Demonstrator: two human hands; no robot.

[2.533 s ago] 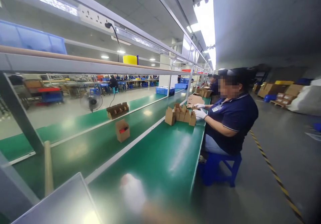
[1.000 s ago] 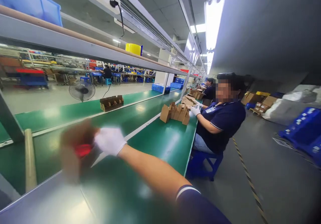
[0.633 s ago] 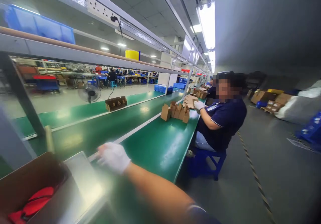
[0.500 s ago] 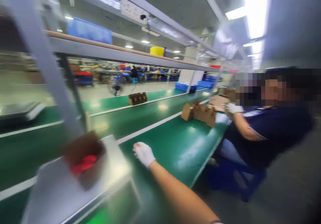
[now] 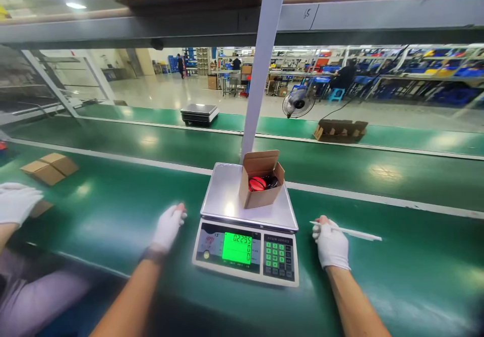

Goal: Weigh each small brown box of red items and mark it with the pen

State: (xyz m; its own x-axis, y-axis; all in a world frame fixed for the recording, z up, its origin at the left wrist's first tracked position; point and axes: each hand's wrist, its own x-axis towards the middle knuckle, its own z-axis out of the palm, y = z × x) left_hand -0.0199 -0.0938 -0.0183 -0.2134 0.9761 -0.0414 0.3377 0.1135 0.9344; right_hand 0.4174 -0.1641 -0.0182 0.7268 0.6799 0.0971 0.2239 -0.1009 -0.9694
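A small open cardboard box [image 5: 260, 181] with a red and black item inside stands on the steel pan of a digital scale [image 5: 227, 196]; the green display shows a reading. My left hand [image 5: 168, 226], in a white glove, rests on the green table just left of the scale, fingers loosely together, holding nothing. My right hand [image 5: 331, 243], also gloved, rests to the right of the scale, closed on a thin white pen [image 5: 350, 232] that points right.
A co-worker's gloved hand [image 5: 17, 203] shows at the far left, near closed cardboard boxes [image 5: 49, 167]. A metal post [image 5: 260, 65] rises behind the scale. Beyond the conveyor belt sit a second scale [image 5: 199, 114], a cardboard tray [image 5: 339, 129] and a fan [image 5: 298, 102].
My view swung from the seated co-worker on the right to straight ahead. The box taken from the belt now stands on the scale, and both my hands rest beside it.
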